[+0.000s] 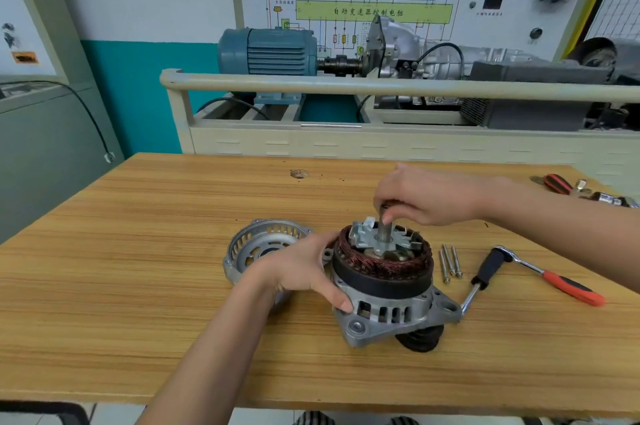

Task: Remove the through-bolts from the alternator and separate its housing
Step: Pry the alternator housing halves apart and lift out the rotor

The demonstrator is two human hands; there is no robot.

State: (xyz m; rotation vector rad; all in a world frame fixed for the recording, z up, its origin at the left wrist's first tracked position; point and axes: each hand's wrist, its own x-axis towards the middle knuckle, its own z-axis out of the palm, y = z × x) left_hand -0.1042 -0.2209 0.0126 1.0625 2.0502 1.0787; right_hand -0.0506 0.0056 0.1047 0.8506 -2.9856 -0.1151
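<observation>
**A:** Item one: what do your hands have?

**B:** Your left hand [304, 268] grips the side of the alternator body [388, 289], fingers curled round the dark stator ring and the thumb down on the silver lower housing. Your right hand [426, 196] pinches the top of the rotor shaft [383, 229], which stands upright from the centre of the copper windings [381, 265].

**A:** Item two: where does the alternator sit?

**B:** On the wooden table [173, 251], near its middle, open end up, pulley [420, 338] underneath at the near side.

**A:** Item three: the removed housing half?

**B:** The silver end cover [256, 248] lies on the table just left of the body, partly behind your left wrist.

**A:** Item four: the bolts?

**B:** Three through-bolts [450, 263] lie side by side just right of the alternator.

**A:** Item five: tools?

**B:** A ratchet with a red handle [554, 281] lies right of the bolts; a black-handled driver [483, 277] lies with its tip against the housing lug. Assorted small tools [581, 189] sit at the far right edge.
</observation>
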